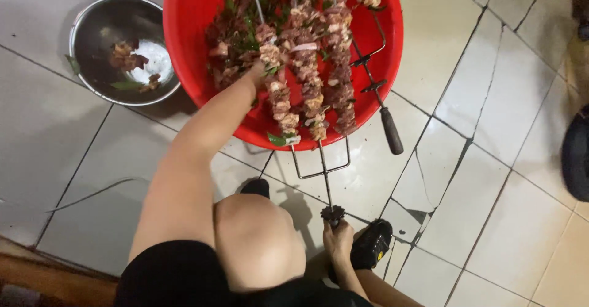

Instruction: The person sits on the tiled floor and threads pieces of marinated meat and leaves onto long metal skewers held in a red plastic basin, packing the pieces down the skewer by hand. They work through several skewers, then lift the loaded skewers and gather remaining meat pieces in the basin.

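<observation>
The left hand (256,74) reaches up into a big red tub (196,12) that sits on the tiled floor (491,160). Its fingers are curled down into a dark pile of meat (230,43) with green leaves, and they touch the meat, but I cannot tell if they have hold of a piece, since the fingertips are hidden in the pile. The right hand (337,239) is low, near the person's knee (257,239). Its fingers are closed tight around the end of a long metal skewer (325,178), just below a small dark round part on the rod. The skewer has prongs that run up into the tub, and these prongs are packed with chunks of meat in long rows (307,68). Another skewer with a black handle (391,130) lies to the right, with its handle hanging over the edge of the tub and onto the floor. To the left of the tub, just beside it, sits a shiny metal bowl (92,31) with a few bits of meat and a leaf inside. Two black shoes (371,242) are on the floor near the right hand.
</observation>
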